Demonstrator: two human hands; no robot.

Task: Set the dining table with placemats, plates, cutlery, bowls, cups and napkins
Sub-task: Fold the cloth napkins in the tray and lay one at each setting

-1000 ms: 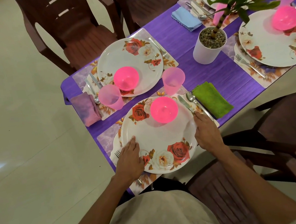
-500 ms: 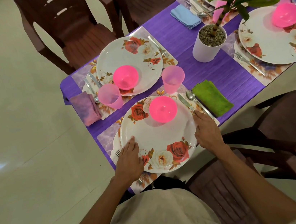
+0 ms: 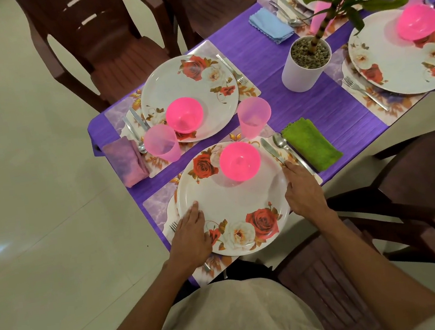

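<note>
A: At the near edge of the purple desk (image 3: 301, 115), what is happening?

B: A person stands over the closest place setting. The left hand (image 3: 191, 239) lies flat on the left rim of the rose-patterned plate (image 3: 232, 199), its fingers (image 3: 194, 209) straight and touching the plate, gripping nothing. The right hand (image 3: 304, 190) rests against the plate's right rim, fingers mostly straight; whether the thumb hooks under the rim I cannot tell.

A: Where does the plate sit?

B: On its floral placemat (image 3: 157, 203), with a pink bowl (image 3: 239, 162) on its far side. A fork (image 3: 174, 227) peeks out beside the left hand. A knife (image 3: 271, 149) and spoon (image 3: 281, 142) lie just right of the plate, then a green napkin (image 3: 311, 144). A pink cup (image 3: 254, 115) stands beyond the bowl.

A: What has changed over the last second?

B: Very little. Across all 3 pictures both hands keep the same spots on the rim, and the plate sits in nearly the same place on its mat. I judge this a final small centring of the plate, now about settled.

A: And the task overall?

B: It looks nearly finished. The setting opposite has a plate, bowl, cup and purple napkin (image 3: 124, 160), and 2 further settings show at the top right, near a potted plant (image 3: 305, 64).
</note>
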